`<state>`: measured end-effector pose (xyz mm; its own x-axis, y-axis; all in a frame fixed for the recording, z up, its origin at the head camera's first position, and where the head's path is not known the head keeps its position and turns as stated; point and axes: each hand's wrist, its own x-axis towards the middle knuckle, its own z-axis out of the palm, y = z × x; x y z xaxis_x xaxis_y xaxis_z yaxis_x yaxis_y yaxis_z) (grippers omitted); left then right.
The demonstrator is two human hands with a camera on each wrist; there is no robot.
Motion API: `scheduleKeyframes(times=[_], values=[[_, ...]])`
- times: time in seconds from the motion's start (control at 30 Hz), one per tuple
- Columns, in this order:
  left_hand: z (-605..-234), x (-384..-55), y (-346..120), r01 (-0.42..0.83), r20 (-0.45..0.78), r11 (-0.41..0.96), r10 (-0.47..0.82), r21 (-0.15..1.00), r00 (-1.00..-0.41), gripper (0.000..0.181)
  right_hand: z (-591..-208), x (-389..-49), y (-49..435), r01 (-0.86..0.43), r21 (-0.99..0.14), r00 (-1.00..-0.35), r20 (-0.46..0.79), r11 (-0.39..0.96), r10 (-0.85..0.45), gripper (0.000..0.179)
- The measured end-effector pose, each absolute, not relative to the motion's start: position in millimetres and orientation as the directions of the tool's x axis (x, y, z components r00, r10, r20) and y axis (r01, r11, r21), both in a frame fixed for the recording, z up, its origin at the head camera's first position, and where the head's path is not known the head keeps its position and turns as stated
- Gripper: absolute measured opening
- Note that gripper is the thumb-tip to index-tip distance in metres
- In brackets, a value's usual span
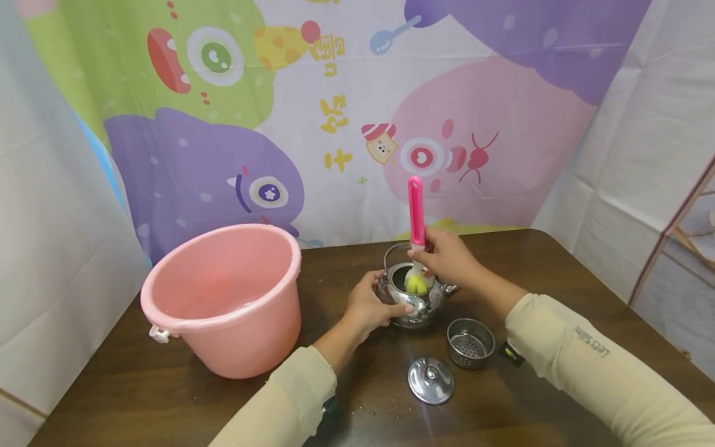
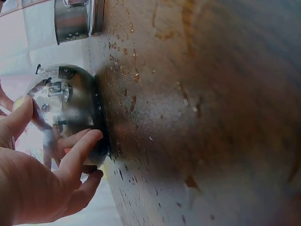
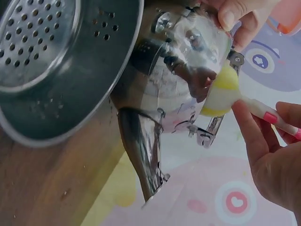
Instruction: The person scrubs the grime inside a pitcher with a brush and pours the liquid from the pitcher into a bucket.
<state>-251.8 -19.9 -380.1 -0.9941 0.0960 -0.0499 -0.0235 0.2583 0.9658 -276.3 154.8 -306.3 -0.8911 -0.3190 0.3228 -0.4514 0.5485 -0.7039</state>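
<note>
A shiny steel teapot [image 1: 414, 316] stands lidless on the dark table, its spout to the right and its hoop handle raised at the back. My left hand [image 1: 365, 304] steadies it from the left, thumb on the near side and fingers round the body, as the left wrist view shows too. My right hand [image 1: 449, 256] pinches the pale neck of a sponge brush [image 1: 416, 214] with a pink handle. The brush stands nearly upright, its yellow-and-white sponge head [image 3: 225, 92] at the teapot's mouth, partly inside. The lower part of the sponge is hidden by the pot.
A steel strainer basket [image 1: 466, 359] with a perforated bottom sits right of the pot, near the round lid [image 1: 431, 382]. At the left stands a large pink bucket [image 1: 246, 338]. Water drops [image 2: 124, 70] dot the tabletop. A cartoon-printed cloth [image 1: 357, 211] hangs behind the table.
</note>
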Motion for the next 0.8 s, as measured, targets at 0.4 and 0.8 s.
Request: scheduleKeyframes(times=[0.4, 0.8], values=[[-380.3, -252.7, -20.4, -0.025, -0.051, 0.252, 0.094, 0.967, -0.994, 0.085, -314.0, -279.2, 141.0, -0.414, -0.815, -0.907, 0.334, 0.405, -0.255, 0.015], [-382.1, -253.7, -19.7, -0.022, -0.047, 0.249, 0.095, 0.968, -0.994, 0.085, -316.8, -283.5, 148.9, -0.458, -0.732, -0.889, 0.391, 0.505, -0.239, 0.015]])
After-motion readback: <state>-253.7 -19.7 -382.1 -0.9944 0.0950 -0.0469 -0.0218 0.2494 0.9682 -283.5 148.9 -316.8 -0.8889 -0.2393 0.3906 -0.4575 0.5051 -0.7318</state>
